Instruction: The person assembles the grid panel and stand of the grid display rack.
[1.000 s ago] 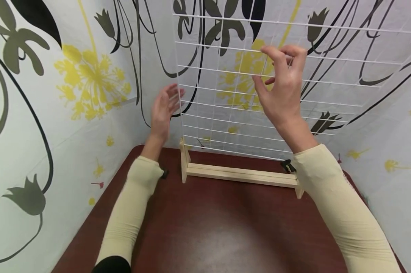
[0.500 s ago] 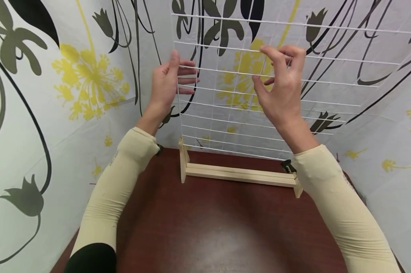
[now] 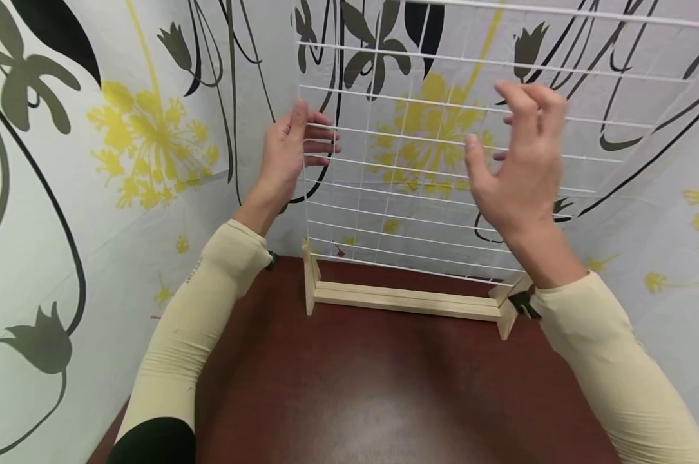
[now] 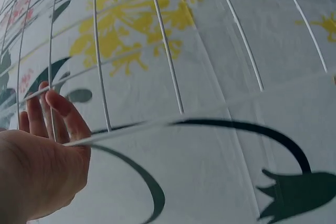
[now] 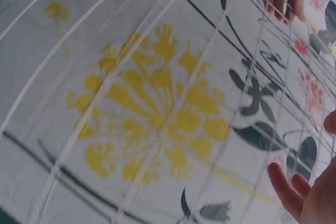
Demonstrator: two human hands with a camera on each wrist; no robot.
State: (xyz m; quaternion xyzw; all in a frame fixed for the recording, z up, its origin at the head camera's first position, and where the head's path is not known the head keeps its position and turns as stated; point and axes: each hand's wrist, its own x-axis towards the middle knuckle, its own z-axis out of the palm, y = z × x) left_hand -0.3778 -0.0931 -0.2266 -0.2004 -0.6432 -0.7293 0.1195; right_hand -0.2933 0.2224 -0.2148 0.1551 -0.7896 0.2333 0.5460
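The white wire grid panel (image 3: 442, 161) stands upright at the back of the brown table (image 3: 355, 399), its bottom edge seated in the pale wooden base (image 3: 407, 299); floral sheets hang behind and to both sides. Left hand (image 3: 288, 154) grasps the panel's left edge – thumb in front, fingers (image 4: 58, 111) poked through the wires. Right hand (image 3: 523, 174) is released, fingers spread loose, just in front of the mesh and holding nothing. To do this well, I'd judge: keep the left grip firm but w/o twisting, since thin wire flexes; bring the right hand to the opp. side at similar height – then move the panel straight along the slot, not at an angle.
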